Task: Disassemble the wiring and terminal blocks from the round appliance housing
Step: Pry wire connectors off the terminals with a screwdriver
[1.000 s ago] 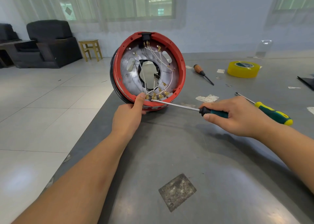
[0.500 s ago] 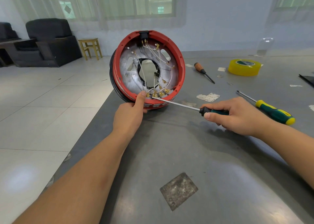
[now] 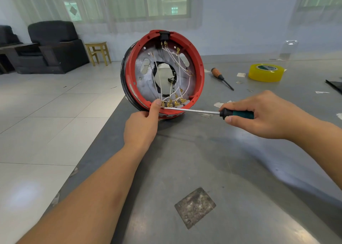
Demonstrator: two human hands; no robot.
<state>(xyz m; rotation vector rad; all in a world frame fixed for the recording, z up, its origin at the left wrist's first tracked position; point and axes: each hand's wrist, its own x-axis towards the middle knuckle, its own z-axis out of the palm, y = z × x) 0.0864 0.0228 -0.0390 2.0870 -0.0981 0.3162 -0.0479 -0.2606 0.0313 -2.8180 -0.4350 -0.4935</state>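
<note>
at the centre of the frame the round housing (image 3: 162, 73) stands tilted on its edge at the table (image 3: 240, 160) corner, open face toward the camera so the brass terminals (image 3: 173, 103) along its lower rim are reachable. the left hand (image 3: 141, 127) grips that rim, thumb pressed beside the terminals, likely steadying it. the right hand (image 3: 262, 114) is curled round the screwdriver (image 3: 212, 112), tip at the terminals.

Bright window daylight, soft shadows, wide-angle distortion
</note>
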